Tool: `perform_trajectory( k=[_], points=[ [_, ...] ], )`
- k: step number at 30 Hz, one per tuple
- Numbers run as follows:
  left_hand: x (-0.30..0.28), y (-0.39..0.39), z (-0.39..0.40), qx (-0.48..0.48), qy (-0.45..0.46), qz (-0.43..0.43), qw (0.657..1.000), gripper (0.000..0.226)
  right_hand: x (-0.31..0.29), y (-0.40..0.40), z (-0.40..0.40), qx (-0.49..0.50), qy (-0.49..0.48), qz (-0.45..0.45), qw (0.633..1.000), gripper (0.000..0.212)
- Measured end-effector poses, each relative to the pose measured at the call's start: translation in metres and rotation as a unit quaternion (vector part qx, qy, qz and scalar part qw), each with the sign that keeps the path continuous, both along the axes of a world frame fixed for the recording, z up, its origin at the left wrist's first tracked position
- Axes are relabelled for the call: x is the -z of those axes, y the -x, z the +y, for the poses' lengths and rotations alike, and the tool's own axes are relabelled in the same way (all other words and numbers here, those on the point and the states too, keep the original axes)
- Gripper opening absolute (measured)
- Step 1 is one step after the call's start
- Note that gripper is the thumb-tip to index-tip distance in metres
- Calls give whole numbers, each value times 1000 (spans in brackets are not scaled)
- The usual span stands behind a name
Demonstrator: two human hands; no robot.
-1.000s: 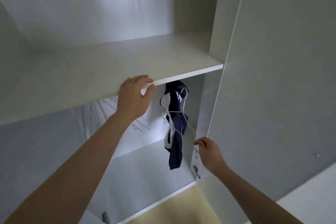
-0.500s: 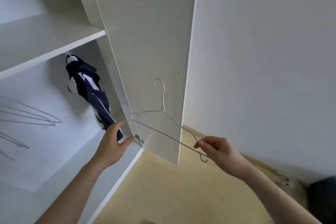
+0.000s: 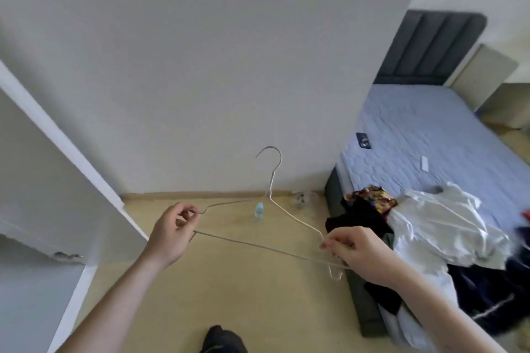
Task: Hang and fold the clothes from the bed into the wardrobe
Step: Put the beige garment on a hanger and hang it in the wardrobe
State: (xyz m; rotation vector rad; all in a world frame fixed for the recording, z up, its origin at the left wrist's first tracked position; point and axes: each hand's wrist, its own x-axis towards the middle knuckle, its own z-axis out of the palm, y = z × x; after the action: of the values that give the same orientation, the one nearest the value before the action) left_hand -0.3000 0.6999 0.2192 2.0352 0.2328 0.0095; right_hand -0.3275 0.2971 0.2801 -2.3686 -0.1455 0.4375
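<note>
A thin wire hanger [image 3: 271, 180] is held up in front of me with its hook pointing up. My left hand [image 3: 172, 231] pinches its left end. My right hand [image 3: 358, 252] pinches its right end beside the bed's corner. A pile of clothes lies on the near end of the bed [image 3: 430, 135]: a white garment [image 3: 438, 226], a black one [image 3: 361, 218], a patterned piece [image 3: 370, 195] and dark blue cloth [image 3: 487, 289]. The white wardrobe door [image 3: 43, 180] stands at the left edge.
A small water bottle [image 3: 259, 210] stands on the yellow floor by the wall. A dark item [image 3: 223, 338] lies on the floor at the bottom edge. The bed has a dark headboard [image 3: 430, 49] and a blue mattress. A plain white wall fills the middle.
I have turned right, away from the wardrobe toward the bed. My left hand left the hanging dark blue garment and took the hanger's left end; my right hand keeps the right end.
</note>
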Motion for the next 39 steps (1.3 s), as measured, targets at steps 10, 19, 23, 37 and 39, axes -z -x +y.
perform_trajectory(
  k=[10, 19, 23, 37, 39],
  points=[
    [19, -78, -267, 258, -6, 70, 964, 9, 46, 52, -159, 242, -57, 37, 968, 29],
    [106, -163, -430, 350, -42, 182, 918, 38, 78, 35, -308, 435, -61, 39, 897, 32],
    [142, -197, -486, 396, -115, 240, 879, 33, 96, 14, -368, 493, -59, 59, 866, 32],
    [221, -263, -716, 483, -305, 299, 764, 19, 145, -13, -540, 621, -49, 70, 779, 34],
    [230, -261, -746, 481, -299, 299, 768, 20, 157, -17, -564, 614, -60, 78, 783, 33]
  ],
)
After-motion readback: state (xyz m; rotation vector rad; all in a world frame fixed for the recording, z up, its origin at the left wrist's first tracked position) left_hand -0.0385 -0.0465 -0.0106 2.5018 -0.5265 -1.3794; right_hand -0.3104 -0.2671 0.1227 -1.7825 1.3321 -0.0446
